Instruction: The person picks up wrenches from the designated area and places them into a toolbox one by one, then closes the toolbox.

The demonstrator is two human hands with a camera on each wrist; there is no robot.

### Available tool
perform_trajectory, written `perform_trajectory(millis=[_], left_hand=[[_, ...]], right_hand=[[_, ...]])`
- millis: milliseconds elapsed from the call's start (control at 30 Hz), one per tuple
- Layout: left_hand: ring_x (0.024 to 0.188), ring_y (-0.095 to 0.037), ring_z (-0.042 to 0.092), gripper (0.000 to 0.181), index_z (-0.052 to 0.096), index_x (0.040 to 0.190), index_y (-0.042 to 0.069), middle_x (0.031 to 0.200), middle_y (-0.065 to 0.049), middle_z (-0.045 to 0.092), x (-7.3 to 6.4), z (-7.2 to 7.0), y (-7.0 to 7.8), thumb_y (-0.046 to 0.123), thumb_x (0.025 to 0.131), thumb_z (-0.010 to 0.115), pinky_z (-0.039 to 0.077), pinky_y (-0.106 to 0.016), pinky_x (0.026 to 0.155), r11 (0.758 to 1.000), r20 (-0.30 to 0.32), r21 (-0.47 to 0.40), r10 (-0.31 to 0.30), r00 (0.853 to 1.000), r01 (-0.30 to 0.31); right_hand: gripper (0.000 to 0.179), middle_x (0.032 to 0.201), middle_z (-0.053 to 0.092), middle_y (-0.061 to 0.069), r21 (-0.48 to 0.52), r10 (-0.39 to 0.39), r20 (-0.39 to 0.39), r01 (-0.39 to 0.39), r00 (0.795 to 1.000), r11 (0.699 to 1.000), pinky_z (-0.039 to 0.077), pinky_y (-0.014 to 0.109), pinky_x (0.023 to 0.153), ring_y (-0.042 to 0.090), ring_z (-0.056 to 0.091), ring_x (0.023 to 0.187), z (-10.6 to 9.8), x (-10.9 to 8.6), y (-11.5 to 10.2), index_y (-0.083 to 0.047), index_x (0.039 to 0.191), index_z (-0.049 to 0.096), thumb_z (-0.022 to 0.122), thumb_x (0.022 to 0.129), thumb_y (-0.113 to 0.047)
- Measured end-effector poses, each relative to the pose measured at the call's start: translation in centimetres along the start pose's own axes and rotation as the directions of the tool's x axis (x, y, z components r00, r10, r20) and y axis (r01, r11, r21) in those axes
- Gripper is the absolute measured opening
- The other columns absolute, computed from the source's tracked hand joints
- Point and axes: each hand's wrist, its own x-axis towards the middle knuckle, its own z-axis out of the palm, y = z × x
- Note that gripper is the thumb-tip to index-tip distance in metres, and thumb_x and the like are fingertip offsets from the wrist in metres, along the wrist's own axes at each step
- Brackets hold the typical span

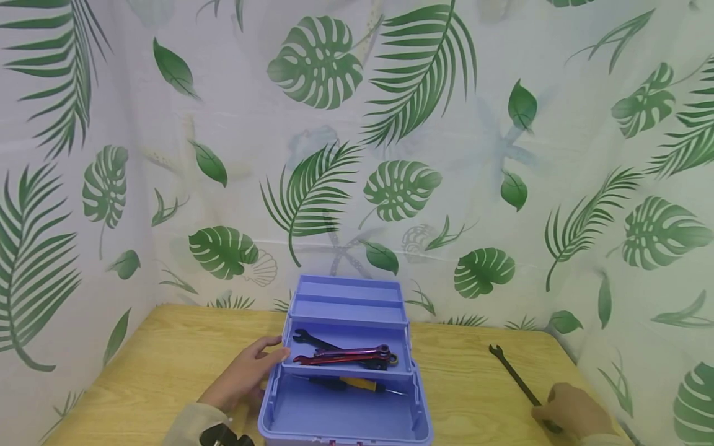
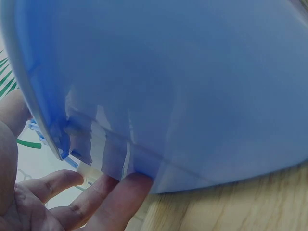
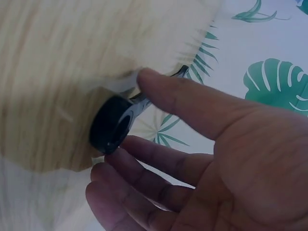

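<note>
A blue-purple plastic toolbox (image 1: 346,427) stands unfolded on the table, its tiered trays raised. My left hand (image 1: 242,375) is at its left side, thumb by the edge of the lower tray (image 1: 348,331). In the left wrist view, fingertips (image 2: 137,180) touch the smooth outer wall. Several wrenches, among them a red one (image 1: 334,359) and a black one (image 1: 318,341), lie in that tray. Far to the right, my right hand (image 1: 574,412) pinches a black combination wrench (image 1: 515,375) near its ring end (image 3: 108,125), the open end pointing away.
Inside the main compartment lies a screwdriver with a yellow and black handle (image 1: 357,383). The upper tray (image 1: 348,310) leans toward the back. A leaf-patterned sheet (image 1: 446,155) hangs behind the wooden table (image 1: 184,347) and at both sides.
</note>
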Motion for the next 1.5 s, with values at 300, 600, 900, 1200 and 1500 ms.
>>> perform_trajectory(millis=[300,600,900,1200,1500], left_hand=[[0.096,-0.027,0.063,0.069,0.050,0.136,0.019,0.113,-0.013,0.063,-0.1,0.0,0.1,0.057,0.081,0.066,0.057,-0.047,0.071,1.000,-0.015,0.018,-0.010,1.000,0.010],[0.095,-0.027,0.064,0.068,0.048,0.137,0.018,0.113,-0.013,0.063,-0.1,0.0,0.2,0.055,0.082,0.066,0.057,-0.047,0.071,1.000,0.008,0.001,0.001,1.000,-0.001],[0.096,-0.026,0.063,0.067,0.051,0.135,0.020,0.112,-0.011,0.064,0.0,0.0,0.0,0.057,0.081,0.066,0.056,-0.047,0.074,1.000,-0.013,0.023,-0.006,1.000,0.006],[0.095,-0.025,0.063,0.069,0.050,0.136,0.019,0.110,-0.012,0.063,0.0,0.0,-0.1,0.057,0.081,0.066,0.056,-0.047,0.074,0.999,-0.018,0.032,-0.005,1.000,0.006],[0.095,-0.024,0.063,0.067,0.051,0.135,0.021,0.110,-0.010,0.064,0.4,0.0,-0.3,0.057,0.080,0.067,0.056,-0.047,0.074,0.999,-0.026,0.032,-0.013,1.000,0.014]], right_hand=[[0.041,0.074,0.057,0.003,-0.018,-0.019,-0.033,0.019,0.999,1.000,0.046,0.036,0.057,0.021,0.051,0.068,0.4,0.1,-0.1,0.000,0.081,0.057,0.075,0.076,-0.037],[0.052,0.081,0.061,0.010,-0.122,0.021,0.014,-0.019,1.000,0.992,0.051,0.052,0.066,0.025,0.056,0.075,0.5,0.4,-0.2,0.010,0.096,0.057,0.076,0.076,-0.034],[0.049,0.091,0.061,0.028,-0.147,-0.022,-0.017,0.019,1.000,0.989,0.050,0.058,0.074,0.040,0.061,0.083,0.6,0.3,-0.5,0.015,0.099,0.054,0.074,0.074,-0.022],[0.032,0.079,0.059,0.008,-0.057,-0.001,0.007,0.002,1.000,0.998,0.049,0.043,0.062,0.024,0.054,0.072,0.6,-0.4,-0.9,0.003,0.088,0.057,0.068,0.078,-0.025],[0.027,0.070,0.056,0.005,0.068,0.008,-0.139,0.002,0.990,0.998,0.044,0.037,0.053,0.023,0.049,0.063,0.8,-0.7,-1.9,0.001,0.079,0.057,0.063,0.082,-0.025]])
